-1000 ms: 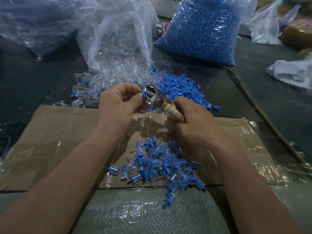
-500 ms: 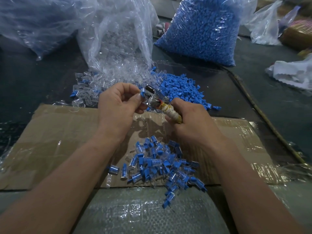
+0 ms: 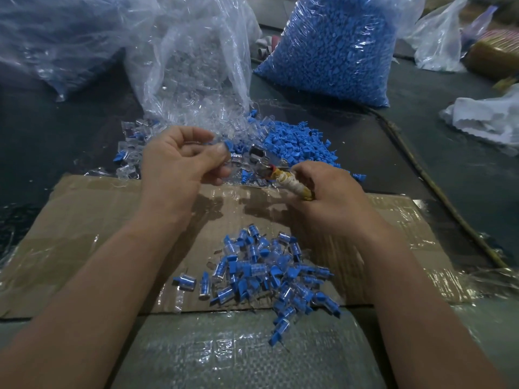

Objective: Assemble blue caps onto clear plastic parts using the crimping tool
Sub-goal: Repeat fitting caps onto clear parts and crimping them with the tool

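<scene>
Head view (the only one).

Handling: the piece in work is a small blue cap [image 3: 229, 145] seated on a clear part [image 3: 236, 158]. I judge it very light, made of thin rigid plastic, smooth and likely slippery. Too hard a squeeze could crack the clear wall or shoot the piece out of the fingers. It is best held by the sides of the clear body, leaving the cap end free for the tool. The crimping tool [image 3: 262, 161] has a metal head and a handle wrapped in yellowish tape, which should give a sure hold. Low on the wrap looks best for leverage.

Location: cap and clear part are held in the air above the far edge of the cardboard [image 3: 84, 220], just beside the tool's head. I cannot tell whether they touch it.

Left hand [image 3: 182, 164]: fingers curled, thumb tip pinching the piece against the fingertips. The forearm reaches in from the lower left.

Right hand [image 3: 334, 197]: fingers wrapped round the taped handle, tool head pointing up and toward the piece. The jaw opening is not readable from here.

Surroundings: a heap of finished pieces [image 3: 266, 273] lies on the cardboard near the person. Loose blue caps [image 3: 297, 143] lie beyond the hands. A bag of clear parts [image 3: 191, 66] and a bag of blue caps [image 3: 331, 49] stand behind.
</scene>
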